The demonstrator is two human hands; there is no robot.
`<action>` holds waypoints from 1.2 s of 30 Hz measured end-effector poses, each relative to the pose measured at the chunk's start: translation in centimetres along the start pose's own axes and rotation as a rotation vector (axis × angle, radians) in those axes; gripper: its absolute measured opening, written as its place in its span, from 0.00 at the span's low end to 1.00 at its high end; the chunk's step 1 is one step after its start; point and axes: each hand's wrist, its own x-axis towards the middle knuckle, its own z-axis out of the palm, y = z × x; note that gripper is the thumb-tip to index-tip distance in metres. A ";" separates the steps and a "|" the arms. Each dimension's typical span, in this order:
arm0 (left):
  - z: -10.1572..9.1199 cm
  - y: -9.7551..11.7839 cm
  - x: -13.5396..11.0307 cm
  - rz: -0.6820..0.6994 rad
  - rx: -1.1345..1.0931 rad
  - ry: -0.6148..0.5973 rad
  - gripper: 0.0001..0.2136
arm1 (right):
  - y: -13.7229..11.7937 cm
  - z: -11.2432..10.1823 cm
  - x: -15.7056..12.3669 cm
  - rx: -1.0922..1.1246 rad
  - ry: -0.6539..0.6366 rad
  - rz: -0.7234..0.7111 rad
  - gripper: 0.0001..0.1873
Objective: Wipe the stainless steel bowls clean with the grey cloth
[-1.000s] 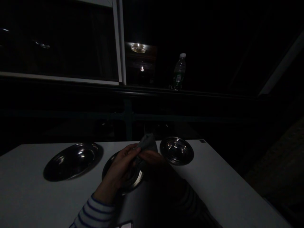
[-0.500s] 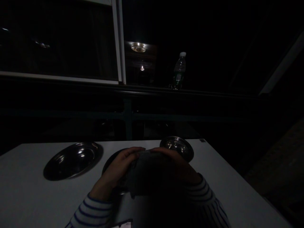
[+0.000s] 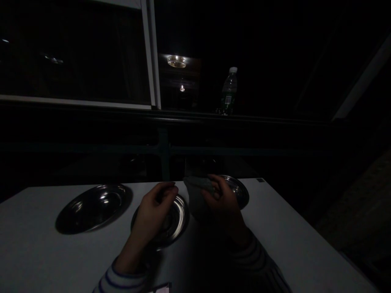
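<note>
The scene is very dark. My left hand (image 3: 154, 213) hovers over the middle steel plate (image 3: 179, 217) with its fingers curled and nothing visible in them. My right hand (image 3: 224, 203) grips a dark grey cloth (image 3: 197, 193), held just left of the small steel bowl (image 3: 236, 189) and partly in front of it. A large steel plate (image 3: 93, 207) lies on the white table (image 3: 36, 248) to the left of both hands. Both my sleeves are striped.
A plastic water bottle (image 3: 229, 91) stands on the dark ledge behind the table. A white window frame (image 3: 149, 53) rises above the ledge. The table's right edge drops off into darkness.
Both hands held the cloth together over the middle plate. Now the left hand has let go, and the right hand has carried the cloth rightwards, uncovering the plate.
</note>
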 end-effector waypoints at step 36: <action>-1.1 -1.2 0.6 -0.032 0.030 -0.407 0.13 | 0.6 -0.2 0.4 -0.050 -0.254 -0.011 0.10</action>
